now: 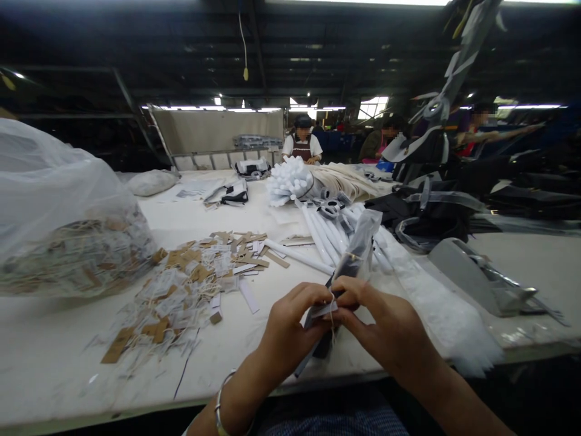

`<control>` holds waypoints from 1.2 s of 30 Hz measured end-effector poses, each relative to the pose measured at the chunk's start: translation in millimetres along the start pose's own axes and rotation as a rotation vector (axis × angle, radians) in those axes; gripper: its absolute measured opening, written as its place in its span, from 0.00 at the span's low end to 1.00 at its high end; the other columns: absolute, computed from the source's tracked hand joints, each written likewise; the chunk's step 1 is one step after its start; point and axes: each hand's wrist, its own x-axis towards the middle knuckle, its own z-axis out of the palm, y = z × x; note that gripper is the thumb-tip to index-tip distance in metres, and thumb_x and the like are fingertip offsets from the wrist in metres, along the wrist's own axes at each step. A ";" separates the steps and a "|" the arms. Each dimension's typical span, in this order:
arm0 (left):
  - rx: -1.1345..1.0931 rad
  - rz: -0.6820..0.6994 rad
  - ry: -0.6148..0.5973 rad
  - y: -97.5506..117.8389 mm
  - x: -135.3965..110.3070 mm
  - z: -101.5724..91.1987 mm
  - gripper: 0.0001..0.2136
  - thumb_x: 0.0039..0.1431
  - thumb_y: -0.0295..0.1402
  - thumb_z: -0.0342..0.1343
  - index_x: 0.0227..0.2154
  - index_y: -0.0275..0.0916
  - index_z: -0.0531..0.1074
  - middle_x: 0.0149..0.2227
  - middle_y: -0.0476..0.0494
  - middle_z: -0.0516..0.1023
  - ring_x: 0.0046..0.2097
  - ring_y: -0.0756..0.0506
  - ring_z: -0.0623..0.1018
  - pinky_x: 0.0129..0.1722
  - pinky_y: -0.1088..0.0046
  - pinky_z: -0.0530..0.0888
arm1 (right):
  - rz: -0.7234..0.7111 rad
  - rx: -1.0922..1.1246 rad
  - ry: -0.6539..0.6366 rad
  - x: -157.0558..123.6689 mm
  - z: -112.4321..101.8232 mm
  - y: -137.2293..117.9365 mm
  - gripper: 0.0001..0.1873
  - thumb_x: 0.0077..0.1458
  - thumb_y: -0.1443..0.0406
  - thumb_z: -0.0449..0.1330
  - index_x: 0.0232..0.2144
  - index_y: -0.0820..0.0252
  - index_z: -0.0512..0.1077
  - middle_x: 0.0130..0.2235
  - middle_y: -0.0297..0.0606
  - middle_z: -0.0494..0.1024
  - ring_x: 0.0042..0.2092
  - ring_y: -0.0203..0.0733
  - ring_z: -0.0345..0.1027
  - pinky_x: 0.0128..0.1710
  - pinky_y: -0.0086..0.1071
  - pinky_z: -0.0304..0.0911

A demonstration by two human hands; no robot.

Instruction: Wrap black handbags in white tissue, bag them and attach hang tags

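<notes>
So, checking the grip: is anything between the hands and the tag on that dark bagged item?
Nothing visible does. The left hand and right hand both pinch the white tag directly, at the near end of the dark bagged item.

Both hands (333, 327) together at center, fingertips pinched, forearms angled inward.

No legible text: tags (181, 290) on table too small, blurred.
</notes>
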 end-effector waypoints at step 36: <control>0.491 0.388 0.181 -14.9 -98.3 62.6 0.16 0.57 0.18 0.57 0.46 0.38 0.75 0.33 0.44 0.82 0.35 0.47 0.82 0.36 0.72 0.79 | 0.448 0.400 -0.013 -16.4 37.7 21.4 0.14 0.59 0.57 0.61 0.28 0.61 0.77 0.26 0.34 0.77 0.28 0.36 0.67 0.30 0.28 0.64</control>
